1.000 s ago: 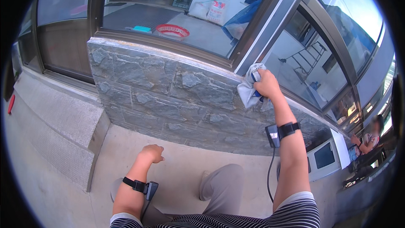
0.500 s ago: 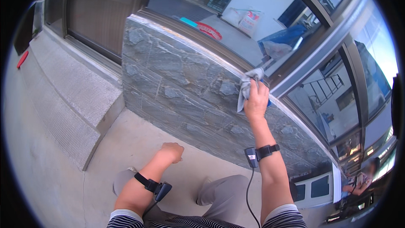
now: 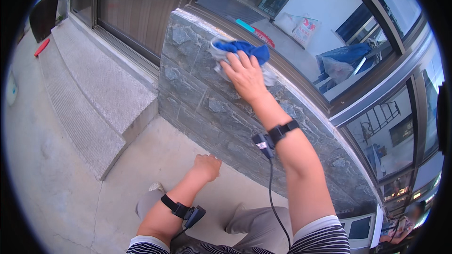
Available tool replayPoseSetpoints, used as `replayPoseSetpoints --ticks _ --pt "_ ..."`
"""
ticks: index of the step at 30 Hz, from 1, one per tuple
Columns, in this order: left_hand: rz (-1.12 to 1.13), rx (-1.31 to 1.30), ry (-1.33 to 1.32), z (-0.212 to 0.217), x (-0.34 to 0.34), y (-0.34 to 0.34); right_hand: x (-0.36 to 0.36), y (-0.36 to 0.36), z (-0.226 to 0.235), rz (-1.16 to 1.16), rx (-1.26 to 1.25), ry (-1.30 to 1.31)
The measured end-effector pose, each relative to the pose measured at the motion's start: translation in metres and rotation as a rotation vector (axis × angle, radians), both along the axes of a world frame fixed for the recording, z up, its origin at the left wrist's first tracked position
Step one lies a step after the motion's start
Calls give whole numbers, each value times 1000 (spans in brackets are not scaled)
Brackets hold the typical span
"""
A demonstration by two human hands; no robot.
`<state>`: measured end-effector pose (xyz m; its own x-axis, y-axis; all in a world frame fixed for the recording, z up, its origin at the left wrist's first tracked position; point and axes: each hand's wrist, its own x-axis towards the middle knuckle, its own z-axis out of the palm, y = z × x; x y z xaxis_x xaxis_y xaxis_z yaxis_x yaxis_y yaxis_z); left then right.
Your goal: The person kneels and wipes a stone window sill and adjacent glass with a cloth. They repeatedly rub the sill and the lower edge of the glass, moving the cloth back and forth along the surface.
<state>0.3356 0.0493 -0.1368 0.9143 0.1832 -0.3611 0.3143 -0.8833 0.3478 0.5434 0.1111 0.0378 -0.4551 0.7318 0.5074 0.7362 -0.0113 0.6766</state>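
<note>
My right hand (image 3: 246, 76) presses a blue and pale grey cloth (image 3: 254, 51) against the top edge of a grey stone-faced wall (image 3: 188, 91). Its fingers spread over the cloth and grip it, the blue part bunched ahead of them and grey folds hanging over the stone below. A pale narrow ledge (image 3: 301, 87) runs along the wall top under the window frame. Lower down, my left hand (image 3: 207, 166) hangs in front of the wall, curled into a fist. No object shows in it, though its palm side is hidden.
A large window (image 3: 287, 42) rises above the ledge. To the left, stone steps (image 3: 94, 94) adjoin the wall, with a red object (image 3: 42, 47) near their far end. Cabled straps circle both forearms. Another person (image 3: 404, 223) is at the lower right.
My right hand has slid the cloth left along the wall top, and more of its blue side shows. The view has shifted. My left hand stays in a fist.
</note>
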Motion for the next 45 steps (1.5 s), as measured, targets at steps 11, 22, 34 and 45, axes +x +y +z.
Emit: replayPoseSetpoints --ticks 11,22,34,45 --pt "65 -9 -91 2 -16 5 22 -324 -47 -630 -111 650" --pt "348 -2157 -218 -6 11 -74 -142 -307 -102 -271 -344 1228" --pt "952 -1071 -1430 65 22 193 -161 -505 -192 -820 -84 1060" --pt "694 -171 -1474 75 132 159 -174 -504 -180 -935 14 1112"
